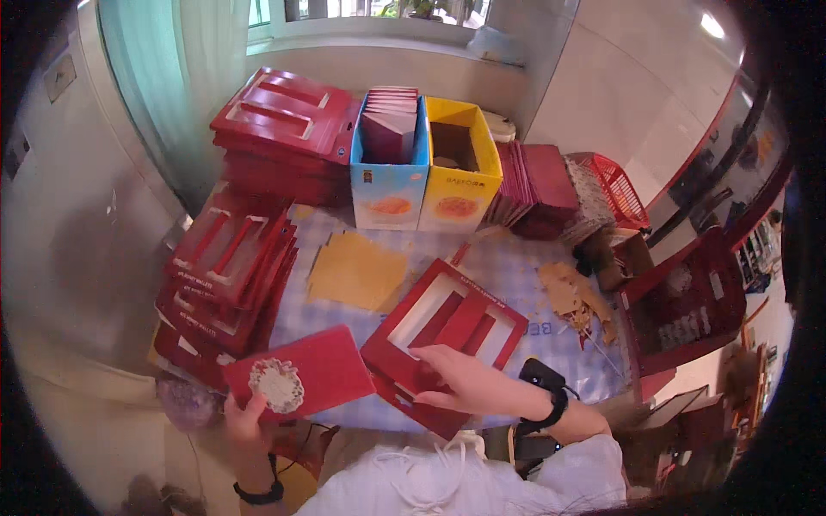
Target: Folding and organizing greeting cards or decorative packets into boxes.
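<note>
My left hand point(245, 421) grips the lower left corner of a flat red card point(331, 370), its thumb on top. The card bears a pale, lace-like round ornament near that corner and is slightly tilted. My right hand point(460, 383) lies over the near edge of a red cardboard package point(443, 314) with two long cut-out windows. Its fingers are stretched out and apart, touching the package. Another red piece point(434, 417) shows under the package's near side, partly hidden by my right hand.
Stacks of red window packages point(219, 258) rise on the left, with more point(284, 116) behind. A blue box point(389, 176) holding cards and a yellow box point(462, 176) stand at the back. Yellowish paper sheets point(357, 271) lie mid-table. Dark red cards point(546, 189) and a red basket point(615, 189) are at right.
</note>
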Demonstrator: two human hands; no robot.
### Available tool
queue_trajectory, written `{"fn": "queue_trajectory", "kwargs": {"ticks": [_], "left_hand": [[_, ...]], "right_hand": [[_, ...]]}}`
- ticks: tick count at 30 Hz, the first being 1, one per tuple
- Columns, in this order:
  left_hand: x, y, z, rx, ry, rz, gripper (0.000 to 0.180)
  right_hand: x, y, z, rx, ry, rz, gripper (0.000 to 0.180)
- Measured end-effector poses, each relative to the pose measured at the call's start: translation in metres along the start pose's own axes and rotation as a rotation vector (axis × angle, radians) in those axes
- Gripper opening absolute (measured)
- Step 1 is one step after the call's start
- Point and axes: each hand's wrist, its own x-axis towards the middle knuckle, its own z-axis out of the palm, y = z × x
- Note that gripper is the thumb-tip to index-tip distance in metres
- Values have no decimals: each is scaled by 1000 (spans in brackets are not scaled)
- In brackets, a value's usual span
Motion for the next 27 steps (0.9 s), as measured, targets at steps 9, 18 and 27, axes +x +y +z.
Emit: {"fn": "queue_trajectory", "kwargs": {"ticks": [9,18,27], "left_hand": [[-59,-54,-20,48,-44,-209,37],[-50,-46,-23,59,106,-74,42],[-65,-48,-3,76,120,-256,31]], "right_hand": [[-41,45,-39,-595,-314,-287,31],[-24,34,18,-452,-165,-340,25],[-11,33,50,-404,46,-404,31]]}}
